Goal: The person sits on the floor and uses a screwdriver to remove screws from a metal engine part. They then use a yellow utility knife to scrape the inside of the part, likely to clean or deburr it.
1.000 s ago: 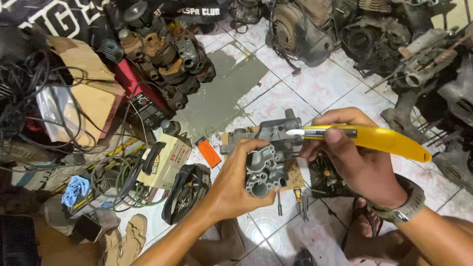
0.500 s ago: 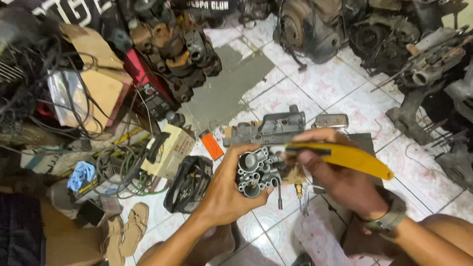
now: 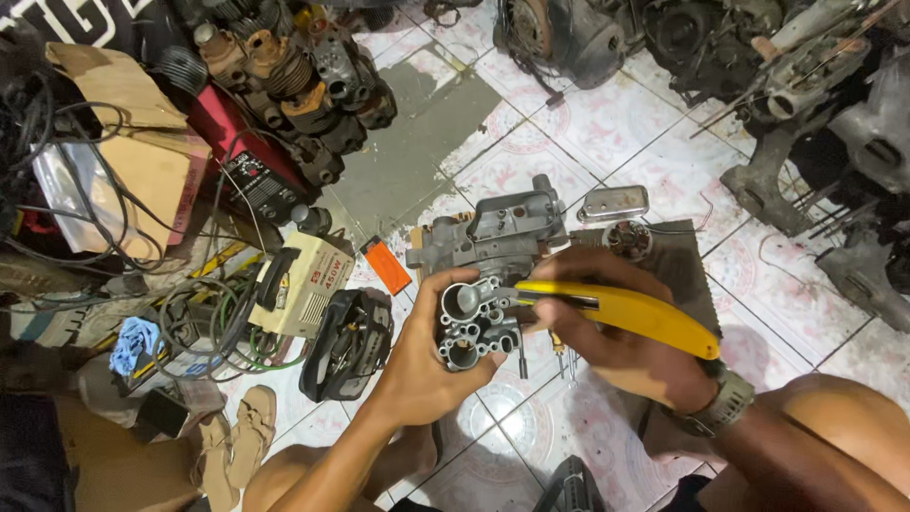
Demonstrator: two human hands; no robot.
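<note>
Lowered yellow knife (image 3: 626, 313) lies level, blade pointing left into carburetor (image 3: 474, 327)

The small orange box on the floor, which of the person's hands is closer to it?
Left. The left hand, gripping a grey metal part, sits just right of and below the orange box. The right hand, holding a yellow-handled knife, is farther right.

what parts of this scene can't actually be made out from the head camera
- Blade tip of the yellow utility knife: too small to tell where it meets the carburetor body.
- Underside of the carburetor body: covered by the left hand.
- Knife grip: wrapped by the right hand.
- Second carburetor on the floor: lower part hidden behind the held one.
- Engine parts at upper right: cut off by the frame edge.
</note>
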